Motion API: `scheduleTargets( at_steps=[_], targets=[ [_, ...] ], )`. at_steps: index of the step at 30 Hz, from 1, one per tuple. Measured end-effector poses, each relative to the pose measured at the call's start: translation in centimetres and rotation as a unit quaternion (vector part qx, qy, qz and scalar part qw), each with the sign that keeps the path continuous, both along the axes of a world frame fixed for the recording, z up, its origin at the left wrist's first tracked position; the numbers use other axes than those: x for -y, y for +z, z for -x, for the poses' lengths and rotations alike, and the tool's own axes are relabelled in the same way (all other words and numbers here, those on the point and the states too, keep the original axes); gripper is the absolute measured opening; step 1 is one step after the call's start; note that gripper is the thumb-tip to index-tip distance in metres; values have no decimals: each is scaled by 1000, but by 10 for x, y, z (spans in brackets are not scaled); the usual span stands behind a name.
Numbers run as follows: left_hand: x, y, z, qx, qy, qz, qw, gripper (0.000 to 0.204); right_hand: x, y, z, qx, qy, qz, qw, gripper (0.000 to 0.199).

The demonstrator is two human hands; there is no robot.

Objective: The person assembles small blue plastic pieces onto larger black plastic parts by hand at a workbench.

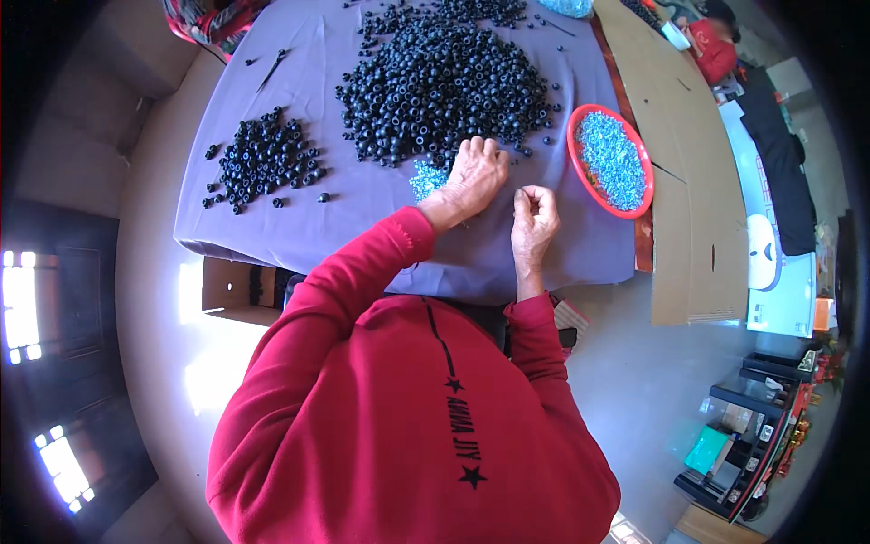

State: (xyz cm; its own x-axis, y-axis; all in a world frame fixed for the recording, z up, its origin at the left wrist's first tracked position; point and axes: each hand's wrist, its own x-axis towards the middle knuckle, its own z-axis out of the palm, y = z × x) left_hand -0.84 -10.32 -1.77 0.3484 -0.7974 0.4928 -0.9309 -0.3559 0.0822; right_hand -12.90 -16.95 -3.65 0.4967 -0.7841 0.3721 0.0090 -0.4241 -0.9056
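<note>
My left hand [478, 174] reaches to the near edge of a big heap of black, hollow, cap-like round pieces [439, 82]. Its fingers curl downward and closed; what they grip is hidden beneath them. Beside its wrist lies a small patch of shiny light-blue bits [424, 181]. Just to the right, my right hand [535, 218] is raised near the cloth, thumb and forefinger pinched together. Anything in that pinch is too small to name. Farther right stands a red oval basin [623, 215] filled with similar blue bits [612, 163].
A smaller pile of black pieces [263, 159] lies at the left on the grey tablecloth [362, 222]. A thin dark tool [271, 71] rests behind it. Cardboard [689, 227] flanks the right side. Other people's red sleeves show at far left [217, 23] and far right [714, 54].
</note>
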Motion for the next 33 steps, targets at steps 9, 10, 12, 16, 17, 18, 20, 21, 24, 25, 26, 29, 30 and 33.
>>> scheduleTargets(
  at_steps=[9, 10, 12, 16, 17, 18, 20, 21, 24, 25, 26, 29, 30, 33],
  targets=[
    [-28, 10, -6, -571, -107, 167, 797, 19, -1, 2, 2, 47, 11, -45, 998, 6],
    [-38, 15, -5, -636, -132, 208, 731, 19, -1, 3, 2, 47, 12, -46, 998, 6],
    [-62, 34, -1, -728, -178, 274, 603, 23, -1, 4, 2, 44, 11, -46, 998, 6],
    [-96, 45, 10, -742, -199, 308, 561, 21, -4, 8, 2, 58, 30, -45, 997, 4],
    [-102, 46, 13, -745, -200, 308, 556, 19, -7, 12, 3, 63, 45, -64, 995, 5],
    [-106, 48, 15, -749, -201, 308, 551, 18, -11, 18, 3, 68, 59, -84, 992, 5],
    [-113, 50, 19, -755, -208, 307, 541, 17, -25, 37, 5, 68, 93, -80, 990, 6],
    [-116, 50, 21, -761, -218, 302, 531, 17, -33, 48, 6, 69, 123, -75, 987, 8],
    [-118, 45, 24, -777, -252, 308, 488, 18, -52, 84, 5, 80, 190, -36, 978, 8],
    [-119, 43, 25, -788, -267, 315, 457, 18, -57, 90, 5, 85, 225, -27, 970, 7],
    [-119, 43, 26, -788, -268, 315, 455, 18, -57, 93, 6, 82, 258, -23, 962, 9],
    [-121, 42, 28, -797, -251, 328, 441, 19, -62, 97, 6, 83, 291, -6, 953, 10],
    [-122, 42, 28, -798, -245, 329, 442, 21, -62, 96, 6, 72, 297, 7, 952, 11],
    [-124, 45, 30, -789, -235, 326, 465, 24, -65, 93, 5, 58, 310, 24, 949, 12]
  ],
)
